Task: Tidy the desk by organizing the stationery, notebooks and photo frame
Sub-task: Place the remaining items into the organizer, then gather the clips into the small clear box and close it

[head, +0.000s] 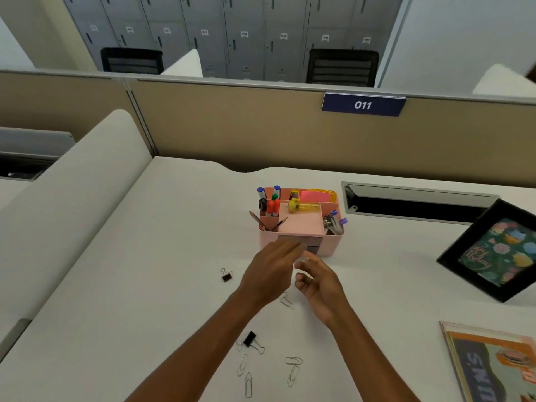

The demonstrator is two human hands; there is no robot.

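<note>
A broad white desk (145,285) fills the view, backed by a tan fabric partition (232,126) that carries a dark blue plate marked 011 (363,105). At the right edge a black-framed photo frame with a floral picture (493,250) stands tilted, and nearer the front right corner lies a stack of notebooks with an orange and blue cover (490,364), partly cut off by the picture's edge.

Near the middle of the desk sits a pink plastic desk organiser (300,224), its compartments holding blue-capped markers (268,194), two wooden pencils (268,223), pink and orange sticky notes (317,195) and a yellow item (too blurred to name).

Just in front of the organiser the left hand (268,271) and the right hand (319,285) hover close together above the desk, fingers loosely curled. Motion blur hides whether either hand grips anything; I cannot tell.

One black binder clip (226,275) lies to the left of the left hand, a second black binder clip (253,341) lies between the forearms, and several silver paper clips (293,369) are scattered on the desk around it and beneath the wrists.
</note>
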